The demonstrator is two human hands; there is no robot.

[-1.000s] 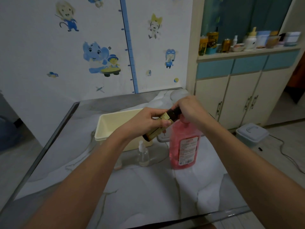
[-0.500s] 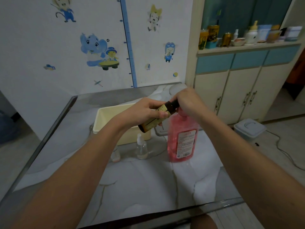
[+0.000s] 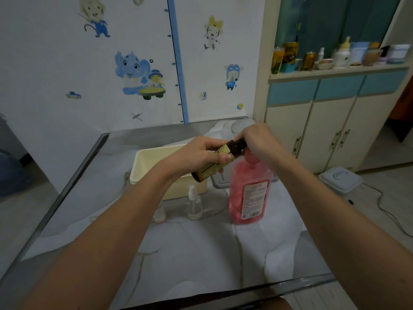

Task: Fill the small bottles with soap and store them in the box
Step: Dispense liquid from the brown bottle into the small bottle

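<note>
Home interior, likely a child's room or family room. Far wall (image 3: 67, 63) carries cartoon stickers: blue elephant (image 3: 130, 70), lion figure (image 3: 95, 17), small pilot figure (image 3: 232, 76), and a blue height-chart strip (image 3: 177, 63) with tick marks. Right side: cream cabinet (image 3: 324, 130) with blue drawer fronts, its top shelf crowded with tins, jars and a baby bottle (image 3: 342, 52). Marble-patterned surface (image 3: 201, 253) in the foreground. Tiled floor at right holds a lidded plastic tub (image 3: 340, 180) and a trailing cable (image 3: 388, 211).

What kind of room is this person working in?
Most likely a home, perhaps a child's room or family room: cartoon animal stickers and a height chart on the wall, and a cupboard topped with jars and a baby bottle.
</note>
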